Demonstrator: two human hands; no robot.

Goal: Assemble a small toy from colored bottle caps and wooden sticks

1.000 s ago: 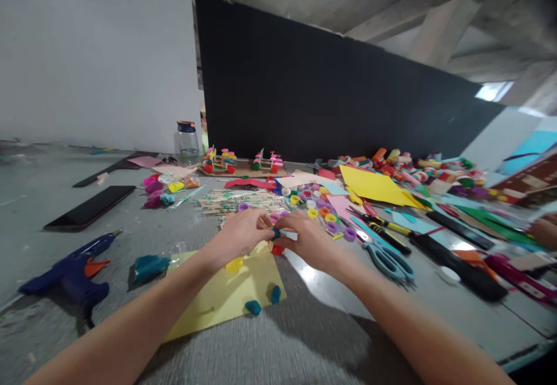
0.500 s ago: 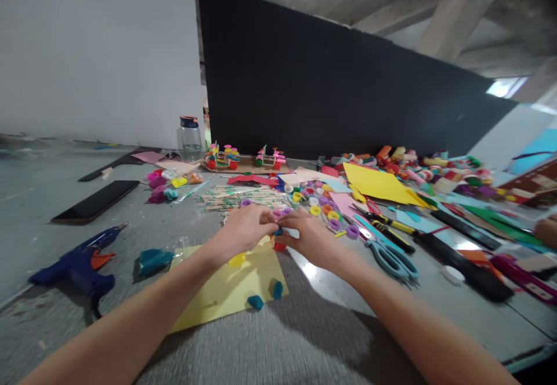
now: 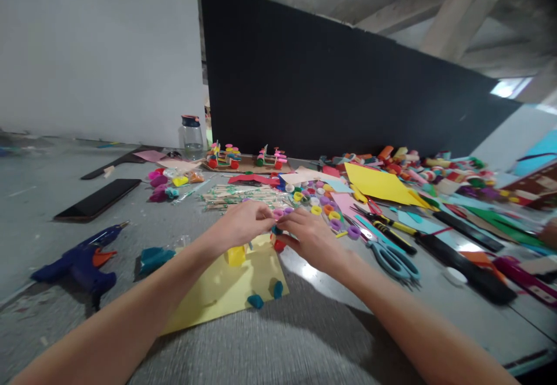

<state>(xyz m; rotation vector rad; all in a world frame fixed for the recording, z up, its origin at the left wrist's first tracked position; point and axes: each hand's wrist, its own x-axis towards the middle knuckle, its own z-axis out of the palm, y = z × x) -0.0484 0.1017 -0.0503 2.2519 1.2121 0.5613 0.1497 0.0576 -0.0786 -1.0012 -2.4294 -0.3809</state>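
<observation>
My left hand (image 3: 241,225) and my right hand (image 3: 307,237) meet fingertip to fingertip above the far edge of a yellow paper sheet (image 3: 217,292). Both pinch a small piece with blue and red parts (image 3: 277,237); its exact shape is hidden by the fingers. A yellow lump (image 3: 235,255) sits on the sheet under my left hand. Two teal clay blobs (image 3: 263,295) lie near the sheet's front edge.
A blue glue gun (image 3: 78,260) and a teal clay bag (image 3: 152,258) lie left. Scissors (image 3: 389,257), a yellow-black cutter (image 3: 385,231), coloured rings (image 3: 317,205), wooden sticks (image 3: 237,196), coloured paper and tape rolls crowd the right. A phone (image 3: 98,199) and a jar (image 3: 191,135) stand further back. Another person's hand (image 3: 549,234) shows at the right edge.
Both hands stay pinched together on the small piece and have shifted slightly away from me. The view has tilted a little.
</observation>
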